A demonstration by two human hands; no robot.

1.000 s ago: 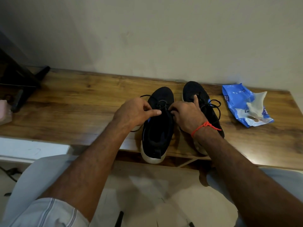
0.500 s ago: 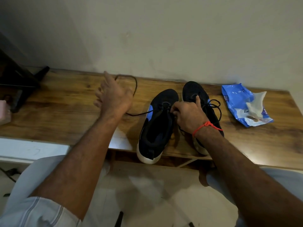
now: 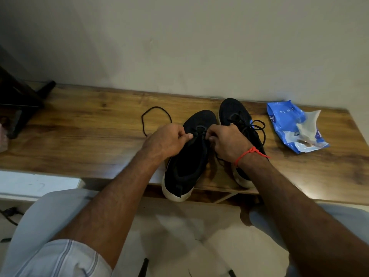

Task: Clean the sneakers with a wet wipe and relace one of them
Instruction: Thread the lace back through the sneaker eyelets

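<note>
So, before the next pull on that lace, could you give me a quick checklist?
1. Left hand pinches the lace at the near sneaker: ok.
2. Right hand grips at the eyelets: ok.
3. Free lace loop lies untangled on the table: ok.
4. Sneaker fully on the table: not ok, heel overhangs the edge.
5. Which eyelet is next: cannot tell.
6. Wipes pack clear of the hands: ok.

Matt black knit sneakers [image 3: 189,156] on a grainy, semi-gloss wooden table [image 3: 89,136].
</note>
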